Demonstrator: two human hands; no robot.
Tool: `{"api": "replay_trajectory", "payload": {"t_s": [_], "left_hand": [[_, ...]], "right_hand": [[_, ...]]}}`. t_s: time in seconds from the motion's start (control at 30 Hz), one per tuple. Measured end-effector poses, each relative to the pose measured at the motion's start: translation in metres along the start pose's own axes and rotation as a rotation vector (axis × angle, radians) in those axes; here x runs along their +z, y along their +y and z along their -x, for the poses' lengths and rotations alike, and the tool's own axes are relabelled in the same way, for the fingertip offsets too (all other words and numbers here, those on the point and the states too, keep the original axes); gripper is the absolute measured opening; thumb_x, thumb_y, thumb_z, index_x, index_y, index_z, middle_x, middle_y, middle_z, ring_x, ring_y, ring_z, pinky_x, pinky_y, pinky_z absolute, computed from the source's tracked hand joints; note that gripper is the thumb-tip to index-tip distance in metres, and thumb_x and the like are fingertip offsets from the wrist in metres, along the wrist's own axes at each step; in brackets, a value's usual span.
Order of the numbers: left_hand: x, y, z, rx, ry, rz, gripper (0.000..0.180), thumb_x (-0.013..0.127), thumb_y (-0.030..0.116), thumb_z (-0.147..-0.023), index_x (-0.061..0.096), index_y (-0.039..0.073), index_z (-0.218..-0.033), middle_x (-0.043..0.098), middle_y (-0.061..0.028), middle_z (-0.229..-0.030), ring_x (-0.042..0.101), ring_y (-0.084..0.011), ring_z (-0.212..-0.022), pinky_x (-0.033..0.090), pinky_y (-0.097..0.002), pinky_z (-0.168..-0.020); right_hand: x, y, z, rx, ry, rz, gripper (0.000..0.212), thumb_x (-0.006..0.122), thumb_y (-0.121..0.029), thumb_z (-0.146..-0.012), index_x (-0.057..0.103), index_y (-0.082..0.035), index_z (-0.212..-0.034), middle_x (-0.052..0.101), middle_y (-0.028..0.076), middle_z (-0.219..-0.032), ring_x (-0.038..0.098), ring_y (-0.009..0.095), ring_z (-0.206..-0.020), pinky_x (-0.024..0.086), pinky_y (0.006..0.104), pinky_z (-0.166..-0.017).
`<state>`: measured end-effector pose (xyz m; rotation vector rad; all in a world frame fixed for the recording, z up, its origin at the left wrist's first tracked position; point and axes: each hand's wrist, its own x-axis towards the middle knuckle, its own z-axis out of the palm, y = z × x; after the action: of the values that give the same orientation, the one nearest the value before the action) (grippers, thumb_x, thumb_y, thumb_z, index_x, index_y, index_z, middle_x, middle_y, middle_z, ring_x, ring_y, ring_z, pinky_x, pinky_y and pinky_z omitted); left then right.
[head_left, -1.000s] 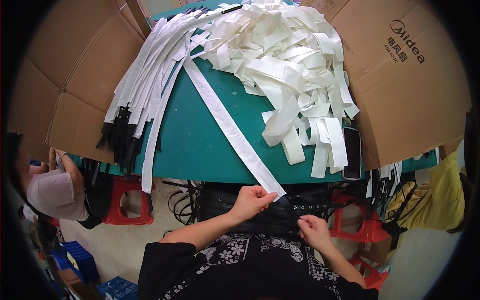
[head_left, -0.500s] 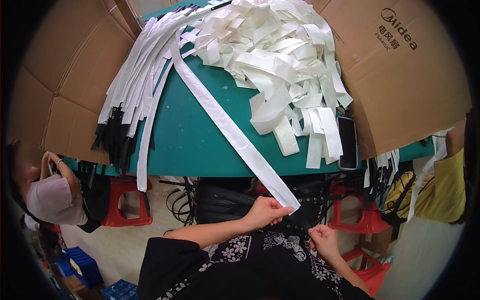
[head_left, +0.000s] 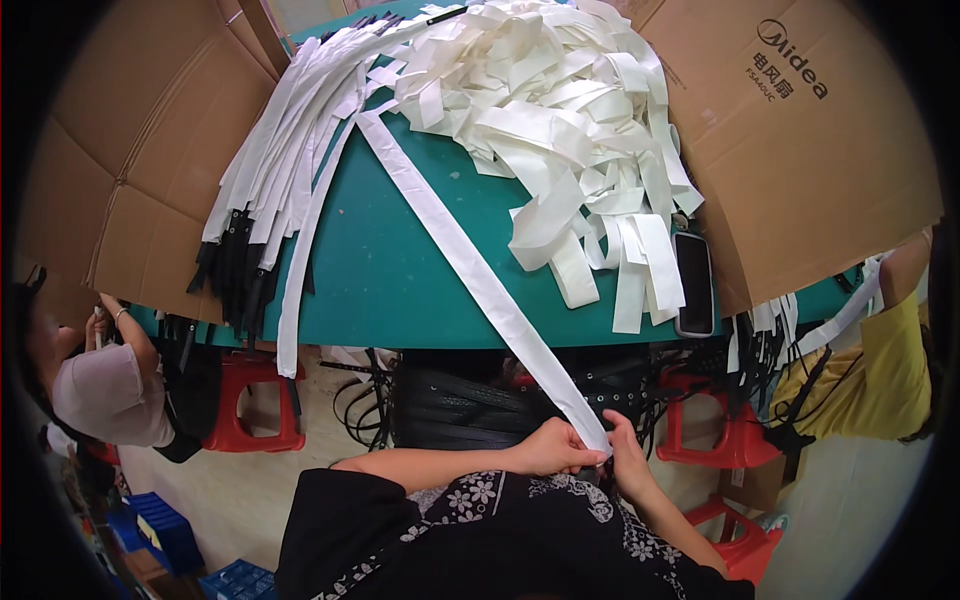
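The person wears a black short-sleeved fabric top (head_left: 490, 550) printed with pale grey-white flowers (head_left: 474, 496) and a dense curling motif (head_left: 574, 487) (smaller blossoms trail near the black left sleeve (head_left: 340, 515)), left hand (head_left: 550, 448) and right hand (head_left: 626, 462) bare.

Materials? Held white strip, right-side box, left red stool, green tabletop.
White strip: probably fabric, maybe nonwoven; matte, lightly creased.
Box: corrugated cardboard, most likely; matte brown, stiff panels, dark print.
Red stool: likely moulded plastic; smooth, uniform colour, cut-out side.
Tabletop: smooth covering, maybe vinyl or laminate; pale specks. Core not visible.
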<state>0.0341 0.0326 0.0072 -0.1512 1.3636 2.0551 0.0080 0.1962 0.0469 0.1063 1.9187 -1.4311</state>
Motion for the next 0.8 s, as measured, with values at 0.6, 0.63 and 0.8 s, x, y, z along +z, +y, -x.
{"api": "replay_trajectory", "payload": {"t_s": [0.6, 0.63, 0.8], "left_hand": [[0.003, 0.006, 0.001, 0.004, -0.024, -0.03, 0.019, 0.066, 0.02, -0.078, 0.063, 0.001, -0.08, 0.055, -0.0004, -0.057, 0.05, -0.0056, -0.048, 0.039, -0.0189, -0.042], [0.003, 0.007, 0.003, 0.008, -0.019, -0.03, 0.019, 0.066, 0.02, -0.078, 0.063, 0.001, -0.08, 0.055, -0.0004, -0.057, 0.05, -0.0056, -0.048, 0.039, -0.0189, -0.042], [-0.008, 0.03, 0.015, 0.024, 0.095, -0.251, 0.021, 0.059, 0.015, -0.082, 0.056, -0.001, -0.095, 0.062, -0.0061, -0.082, 0.059, -0.0113, -0.07, 0.047, -0.0233, -0.062]], "right_hand": [[-0.001, 0.0, 0.009, -0.053, -0.008, -0.255, 0.024, 0.041, -0.012, -0.086, 0.05, 0.001, -0.105, 0.054, 0.005, -0.074, 0.045, 0.007, -0.049, 0.035, 0.0191, -0.041], [0.001, -0.002, 0.007, -0.06, -0.053, -0.392, 0.031, 0.039, -0.011, -0.083, 0.048, 0.002, -0.11, 0.054, 0.007, -0.08, 0.045, 0.008, -0.05, 0.035, 0.0193, -0.04], [0.011, 0.002, -0.007, -0.031, -0.04, -0.071, 0.031, 0.047, -0.018, -0.082, 0.051, -0.003, -0.108, 0.053, 0.007, -0.087, 0.05, 0.008, -0.059, 0.039, 0.0218, -0.041]]}}
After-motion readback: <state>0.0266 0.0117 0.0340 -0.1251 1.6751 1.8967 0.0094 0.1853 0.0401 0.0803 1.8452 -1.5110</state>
